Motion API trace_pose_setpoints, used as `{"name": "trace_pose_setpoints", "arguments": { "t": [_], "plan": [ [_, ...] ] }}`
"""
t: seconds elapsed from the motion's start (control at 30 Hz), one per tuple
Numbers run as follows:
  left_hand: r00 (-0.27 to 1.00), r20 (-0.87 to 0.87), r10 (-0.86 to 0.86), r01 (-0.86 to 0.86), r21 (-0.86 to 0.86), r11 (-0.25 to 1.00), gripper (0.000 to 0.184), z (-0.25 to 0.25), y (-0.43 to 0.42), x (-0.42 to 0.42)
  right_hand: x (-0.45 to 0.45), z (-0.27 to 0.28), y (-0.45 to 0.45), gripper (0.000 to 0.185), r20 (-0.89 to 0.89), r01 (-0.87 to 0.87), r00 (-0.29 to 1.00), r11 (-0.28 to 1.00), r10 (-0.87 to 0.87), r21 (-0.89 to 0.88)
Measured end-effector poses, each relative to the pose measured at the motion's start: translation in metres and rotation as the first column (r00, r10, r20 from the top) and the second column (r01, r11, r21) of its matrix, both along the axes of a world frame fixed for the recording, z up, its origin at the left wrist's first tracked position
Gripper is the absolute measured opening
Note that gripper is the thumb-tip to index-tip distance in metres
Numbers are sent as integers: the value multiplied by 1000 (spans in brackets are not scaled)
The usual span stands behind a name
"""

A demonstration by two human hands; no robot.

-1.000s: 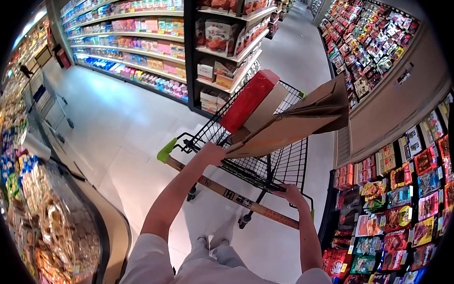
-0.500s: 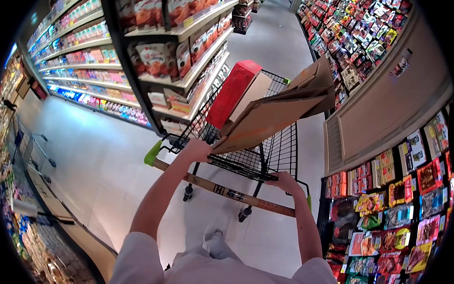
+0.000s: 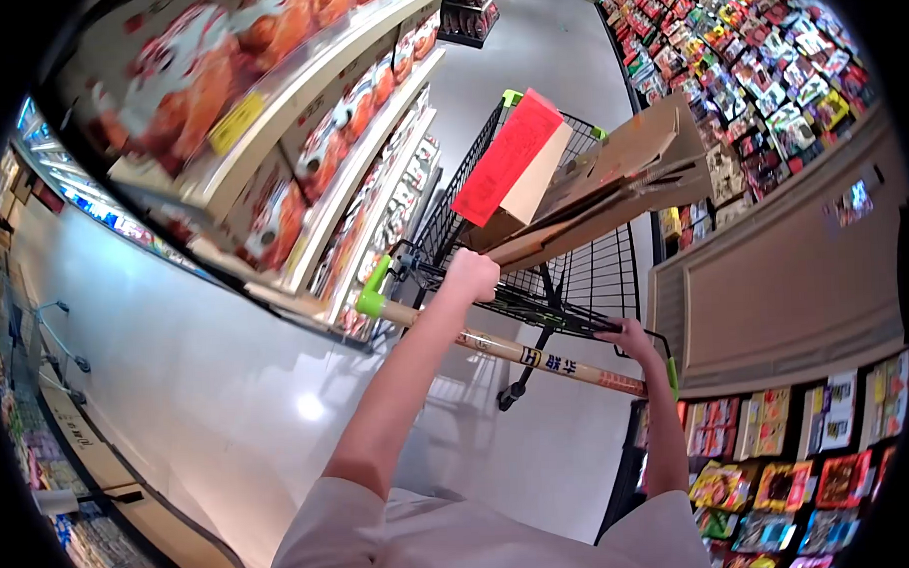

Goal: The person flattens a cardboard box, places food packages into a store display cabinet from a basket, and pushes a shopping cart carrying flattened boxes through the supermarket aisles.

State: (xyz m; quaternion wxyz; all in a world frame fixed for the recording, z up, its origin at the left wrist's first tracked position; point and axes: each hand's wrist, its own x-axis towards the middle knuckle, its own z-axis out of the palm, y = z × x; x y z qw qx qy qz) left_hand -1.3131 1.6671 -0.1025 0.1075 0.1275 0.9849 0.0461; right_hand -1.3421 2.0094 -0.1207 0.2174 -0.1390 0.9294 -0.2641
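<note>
My left hand (image 3: pixel 471 276) is closed on the near rim of the black wire shopping cart (image 3: pixel 604 264), beside the lower corner of some folded brown cardboard (image 3: pixel 611 183). My right hand (image 3: pixel 627 338) is closed on the same rim, farther right. The cart's handle bar (image 3: pixel 507 349), with green ends, runs below both hands, and neither hand is on it. Inside the cart, a red box (image 3: pixel 510 157) with a pale side leans to the left of the cardboard, which sticks out past the cart's right side.
Shelves (image 3: pixel 312 229) of packaged goods stand close at the cart's left. Packets hang on a wall rack (image 3: pixel 768 73) at the upper right, with a beige panel (image 3: pixel 774 273) below it. More packets (image 3: pixel 782 485) fill the lower right. Another cart (image 3: pixel 61 348) is at far left.
The cart has moved forward along the aisle, and the left shelves now look much nearer. Both my hands have stayed on the cart's rim. The red box and cardboard are still in it.
</note>
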Motion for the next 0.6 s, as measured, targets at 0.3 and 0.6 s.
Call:
{"name": "trace_pose_setpoints", "arguments": {
  "t": [0.3, 0.6],
  "plan": [
    [984, 97, -147, 149, -10, 989, 20, 0, 19, -273, -264, -7, 27, 51, -14, 124, 992, 989, -124, 82],
    [985, 127, -117, 109, 66, 992, 34, -27, 16, -569, -558, -1, 23, 44, 32, 58, 998, 996, -60, 63]
  ]
}}
